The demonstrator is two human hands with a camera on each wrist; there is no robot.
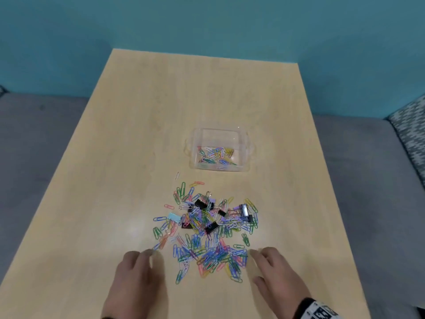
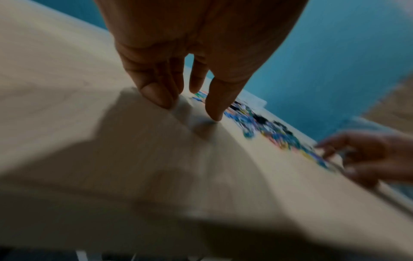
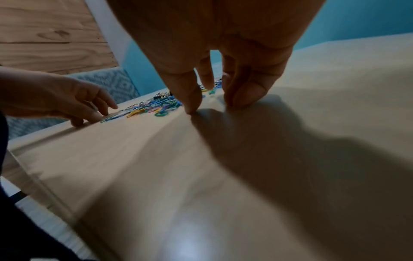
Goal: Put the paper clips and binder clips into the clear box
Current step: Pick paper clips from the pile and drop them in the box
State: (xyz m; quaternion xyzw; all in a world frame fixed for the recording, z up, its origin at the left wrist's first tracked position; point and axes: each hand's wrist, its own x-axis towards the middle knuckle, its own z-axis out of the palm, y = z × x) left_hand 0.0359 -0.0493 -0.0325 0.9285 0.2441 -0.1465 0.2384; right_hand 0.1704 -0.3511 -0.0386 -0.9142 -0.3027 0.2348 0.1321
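Note:
A loose pile of coloured paper clips (image 1: 207, 236) with several black binder clips (image 1: 201, 203) lies on the wooden table (image 1: 128, 139) in front of me. The clear box (image 1: 219, 149) stands beyond the pile, with some paper clips on its floor. My left hand (image 1: 140, 270) rests fingertips-down on the table at the pile's near left edge, fingers straight, holding nothing. My right hand (image 1: 273, 270) does the same at the near right edge. In the wrist views the left fingertips (image 2: 214, 113) and right fingertips (image 3: 190, 107) touch the tabletop beside the clips.
A single white clip (image 1: 177, 175) lies apart between pile and box. Grey upholstery (image 1: 34, 146) flanks the table on both sides, with a patterned cushion (image 1: 411, 132) at right and a teal wall (image 1: 207, 24) behind.

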